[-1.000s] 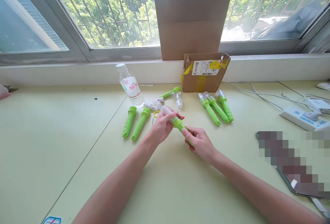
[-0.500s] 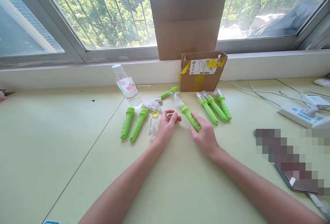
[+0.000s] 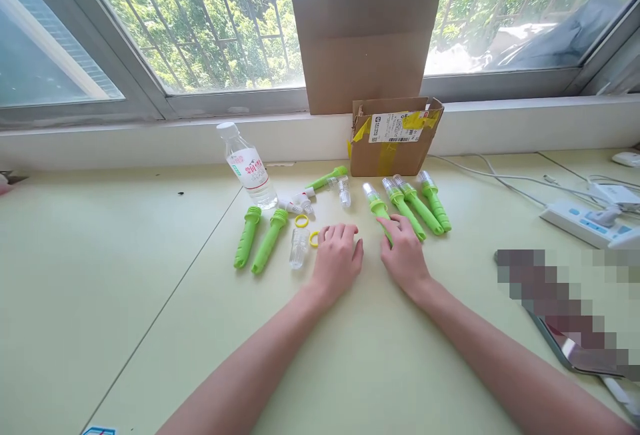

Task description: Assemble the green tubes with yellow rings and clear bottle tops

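Note:
My right hand point(image 3: 405, 248) is closed around the lower end of a green plastic tube with a clear ribbed cap point(image 3: 378, 207); its palm hides the rest. That tube lies just left of several similar capped green tubes point(image 3: 406, 210). My left hand point(image 3: 339, 251) is palm down on the table, fingers slightly bent and apart. A yellow ring point(image 3: 314, 239) shows partly beside its fingers. Left of it are a clear ribbed cap point(image 3: 299, 249), another yellow ring point(image 3: 301, 221) and two uncapped green tubes point(image 3: 269, 241). Another clear cap point(image 3: 345, 192) lies farther back.
A water bottle point(image 3: 250, 168) stands behind small white-and-clear pieces point(image 3: 303, 201) and another green tube point(image 3: 327, 178). An opened cardboard box point(image 3: 390, 141) is by the window wall. To the right are a power strip point(image 3: 575, 221), cables and a phone point(image 3: 565, 348).
My right hand has moved the capped green tube right, beside the others. My left hand has turned palm down and come nearer; a second yellow ring now shows beside it.

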Tool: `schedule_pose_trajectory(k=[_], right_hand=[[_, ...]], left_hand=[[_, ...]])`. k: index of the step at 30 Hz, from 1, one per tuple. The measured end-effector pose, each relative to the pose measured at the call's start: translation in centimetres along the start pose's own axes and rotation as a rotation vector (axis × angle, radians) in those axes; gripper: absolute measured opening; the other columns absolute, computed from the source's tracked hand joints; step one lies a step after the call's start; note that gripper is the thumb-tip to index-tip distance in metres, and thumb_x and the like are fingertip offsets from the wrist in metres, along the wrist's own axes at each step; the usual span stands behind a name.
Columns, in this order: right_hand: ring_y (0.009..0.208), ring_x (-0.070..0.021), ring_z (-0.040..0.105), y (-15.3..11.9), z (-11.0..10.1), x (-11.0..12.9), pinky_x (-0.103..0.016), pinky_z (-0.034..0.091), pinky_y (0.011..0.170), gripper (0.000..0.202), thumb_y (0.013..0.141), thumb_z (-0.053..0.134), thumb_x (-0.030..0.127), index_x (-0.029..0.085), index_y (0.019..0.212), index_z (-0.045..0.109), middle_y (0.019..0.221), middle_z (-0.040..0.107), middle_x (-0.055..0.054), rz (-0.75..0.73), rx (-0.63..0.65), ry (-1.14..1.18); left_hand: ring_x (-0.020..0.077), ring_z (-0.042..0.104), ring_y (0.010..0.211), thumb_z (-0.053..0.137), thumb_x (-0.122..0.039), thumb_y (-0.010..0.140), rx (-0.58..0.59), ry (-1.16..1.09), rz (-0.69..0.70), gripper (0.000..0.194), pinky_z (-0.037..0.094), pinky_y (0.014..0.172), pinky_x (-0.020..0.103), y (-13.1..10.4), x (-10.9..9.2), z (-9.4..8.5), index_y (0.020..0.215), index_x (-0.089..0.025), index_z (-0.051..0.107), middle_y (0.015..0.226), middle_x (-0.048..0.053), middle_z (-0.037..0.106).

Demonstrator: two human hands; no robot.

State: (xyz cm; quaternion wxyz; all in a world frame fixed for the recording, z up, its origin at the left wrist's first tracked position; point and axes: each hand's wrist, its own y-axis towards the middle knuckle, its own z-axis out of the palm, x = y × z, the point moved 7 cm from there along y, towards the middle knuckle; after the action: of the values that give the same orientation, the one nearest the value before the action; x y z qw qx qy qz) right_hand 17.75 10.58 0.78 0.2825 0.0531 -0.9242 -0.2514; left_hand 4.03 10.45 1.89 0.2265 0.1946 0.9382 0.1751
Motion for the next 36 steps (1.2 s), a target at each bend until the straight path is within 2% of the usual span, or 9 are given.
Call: schedule_pose_trajectory(k=[4, 10, 12, 16, 22, 27, 33, 36], right_hand=[[0.091, -0.0224, 0.061, -0.1, 0.3, -0.1, -0.037, 0.052, 0.077, 0.039, 0.082, 0.04, 0.008, 0.017, 0.113, 0.063, 0.118, 0.05, -0.015, -0.006, 0.01, -0.024], [0.098, -0.0255, 0.059, 0.0, 0.5, 0.0, -0.04, 0.051, 0.083, 0.043, 0.08, 0.039, 0.006, 0.015, 0.114, 0.062, 0.119, 0.048, -0.017, -0.03, 0.018, -0.041], [0.1, -0.0261, 0.057, 0.0, 0.5, 0.0, -0.041, 0.05, 0.085, 0.044, 0.079, 0.039, 0.005, 0.014, 0.115, 0.062, 0.119, 0.047, -0.017, -0.029, 0.024, -0.045], [0.106, -0.028, 0.053, -0.1, 0.5, 0.1, -0.042, 0.048, 0.089, 0.046, 0.077, 0.038, 0.004, 0.014, 0.114, 0.063, 0.119, 0.046, -0.017, -0.029, 0.03, -0.067], [0.109, -0.0283, 0.051, -0.1, 0.6, 0.0, -0.042, 0.046, 0.09, 0.047, 0.076, 0.038, 0.003, 0.015, 0.114, 0.063, 0.119, 0.045, -0.017, -0.024, 0.038, -0.082], [0.11, -0.0282, 0.05, -0.1, 0.7, -0.1, -0.043, 0.045, 0.09, 0.048, 0.075, 0.038, 0.003, 0.013, 0.115, 0.063, 0.12, 0.045, -0.018, -0.013, 0.064, -0.109], [0.109, -0.0282, 0.048, -0.2, 0.6, -0.1, -0.043, 0.045, 0.089, 0.048, 0.074, 0.039, 0.002, 0.014, 0.112, 0.064, 0.119, 0.045, -0.017, -0.021, 0.04, -0.133], [0.105, -0.0287, 0.047, -0.2, 0.6, -0.2, -0.043, 0.046, 0.086, 0.047, 0.074, 0.04, 0.003, 0.014, 0.111, 0.065, 0.117, 0.046, -0.017, -0.023, 0.031, -0.15]], left_hand=[[0.0246, 0.053, 0.098, 0.049, -0.024, 0.087, 0.042, 0.184, -0.037, 0.013, 0.037, 0.095, 0.045, -0.1, 0.4, 0.5, 0.098, -0.019, 0.053, 0.105, 0.009, 0.058], [0.0255, 0.053, 0.097, 0.048, -0.026, 0.089, 0.066, 0.227, -0.04, 0.013, 0.039, 0.091, 0.043, 0.0, 0.5, 0.8, 0.097, -0.018, 0.055, 0.106, 0.01, 0.058], [0.0236, 0.054, 0.096, 0.044, -0.025, 0.092, 0.039, 0.199, -0.041, 0.012, 0.037, 0.094, 0.043, 0.0, 0.5, 0.6, 0.093, -0.019, 0.055, 0.104, 0.008, 0.059], [0.0183, 0.056, 0.089, 0.035, -0.016, 0.096, -0.048, 0.149, 0.0, 0.022, 0.031, 0.1, 0.042, 0.1, 0.3, 0.1, 0.084, -0.02, 0.053, 0.093, 0.003, 0.063], [0.0185, 0.053, 0.077, 0.039, -0.023, 0.096, -0.093, 0.149, 0.018, 0.027, 0.039, 0.082, 0.035, 0.2, 0.2, -0.3, 0.073, -0.019, 0.052, 0.079, 0.004, 0.06], [0.0158, 0.051, 0.068, 0.041, -0.034, 0.096, -0.073, 0.085, 0.025, 0.038, 0.038, 0.078, 0.033, 0.2, 0.4, -0.2, 0.063, -0.019, 0.049, 0.069, 0.001, 0.058], [0.0165, 0.058, 0.079, 0.04, -0.016, 0.095, -0.125, -0.014, -0.01, 0.019, 0.039, 0.082, 0.033, 0.1, 0.8, -0.5, 0.086, -0.019, 0.057, 0.084, 0.003, 0.065], [0.0171, 0.057, 0.076, 0.049, -0.024, 0.093, -0.115, 0.004, 0.002, 0.018, 0.039, 0.081, 0.033, 0.2, 0.7, -0.7, 0.077, -0.02, 0.055, 0.077, 0.002, 0.064]])
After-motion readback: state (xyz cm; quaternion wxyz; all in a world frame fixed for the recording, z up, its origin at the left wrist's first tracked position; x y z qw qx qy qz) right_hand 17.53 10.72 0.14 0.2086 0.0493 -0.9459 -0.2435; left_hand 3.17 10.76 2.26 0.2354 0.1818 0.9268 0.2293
